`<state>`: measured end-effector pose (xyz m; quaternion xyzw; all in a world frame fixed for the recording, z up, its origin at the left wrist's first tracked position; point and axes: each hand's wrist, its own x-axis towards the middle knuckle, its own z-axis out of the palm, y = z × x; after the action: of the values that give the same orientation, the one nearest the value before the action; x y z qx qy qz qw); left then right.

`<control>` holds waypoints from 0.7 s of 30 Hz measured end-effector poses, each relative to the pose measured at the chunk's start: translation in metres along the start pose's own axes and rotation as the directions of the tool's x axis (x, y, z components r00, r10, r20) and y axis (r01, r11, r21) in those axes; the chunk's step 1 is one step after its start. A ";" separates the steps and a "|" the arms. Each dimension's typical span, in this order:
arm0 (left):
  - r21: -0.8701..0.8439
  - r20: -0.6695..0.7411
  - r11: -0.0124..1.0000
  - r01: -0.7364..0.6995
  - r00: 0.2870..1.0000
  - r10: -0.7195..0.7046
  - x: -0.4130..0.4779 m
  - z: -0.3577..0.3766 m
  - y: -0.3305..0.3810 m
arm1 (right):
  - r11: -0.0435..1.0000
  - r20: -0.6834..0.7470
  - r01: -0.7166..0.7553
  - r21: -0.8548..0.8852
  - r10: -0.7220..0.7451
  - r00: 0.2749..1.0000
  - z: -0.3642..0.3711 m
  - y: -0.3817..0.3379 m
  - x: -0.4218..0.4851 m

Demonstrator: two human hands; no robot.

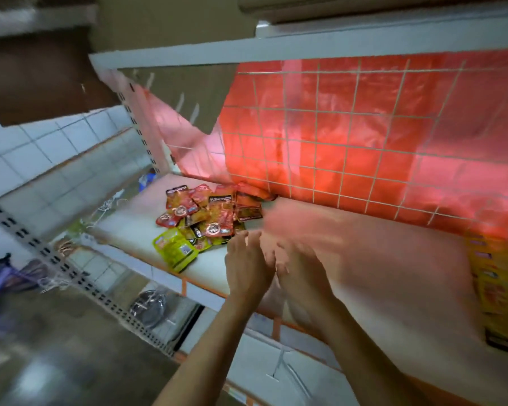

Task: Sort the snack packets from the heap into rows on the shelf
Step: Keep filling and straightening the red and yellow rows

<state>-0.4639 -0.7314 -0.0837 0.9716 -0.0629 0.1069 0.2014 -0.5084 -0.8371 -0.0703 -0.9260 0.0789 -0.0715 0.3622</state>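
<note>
A heap of snack packets (208,216), mostly red-orange with a few yellow-green ones (175,250) at its near edge, lies on the white shelf board (123,227) towards the left. My left hand (247,268) and my right hand (296,268) reach side by side over the shelf's front, just right of and below the heap, fingers stretched and holding nothing. Both hands are motion-blurred. A row of yellow-red packets (493,288) lies at the shelf's far right.
A wire grid backed by red plastic sheet (349,136) forms the shelf's back wall. Another shelf board (276,46) hangs overhead. A lower shelf (276,364) sits below; a slotted upright (71,273) and floor lie to the left.
</note>
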 end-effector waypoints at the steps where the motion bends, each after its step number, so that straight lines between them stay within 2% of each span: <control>1: 0.031 -0.006 0.999 0.019 1.000 -0.019 0.005 -0.003 -0.013 | 1.000 0.005 0.001 0.011 -0.001 1.000 0.010 -0.010 0.005; 5: 0.128 -0.031 0.981 0.147 0.989 -0.144 0.020 -0.016 -0.059 | 0.992 -0.007 0.118 -0.049 -0.118 0.993 0.041 -0.041 0.032; 9: 0.173 0.026 0.933 0.315 0.946 -0.324 0.034 -0.025 -0.098 | 0.986 -0.022 0.153 -0.063 -0.155 0.988 0.073 -0.069 0.065; 11: 0.176 0.070 0.918 0.355 0.926 -0.371 0.038 -0.028 -0.109 | 0.981 -0.031 0.177 -0.082 -0.180 0.983 0.087 -0.079 0.079; 13: 0.188 0.088 0.920 0.345 0.927 -0.366 0.040 -0.032 -0.117 | 0.976 0.023 0.197 -0.095 -0.196 0.980 0.099 -0.084 0.092; 16: 0.239 0.129 0.925 0.295 0.935 -0.332 0.045 -0.040 -0.123 | 0.973 0.137 0.166 -0.162 -0.145 0.980 0.111 -0.083 0.102; 21: 0.306 0.135 0.918 0.252 0.943 -0.304 0.047 -0.045 -0.118 | 0.966 0.011 0.163 -0.199 -0.164 0.986 0.117 -0.077 0.099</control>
<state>-0.4075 -0.6092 -0.0772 0.9950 0.0743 -0.0034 0.0662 -0.3818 -0.7235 -0.0959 -0.9607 0.0102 -0.0956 0.2603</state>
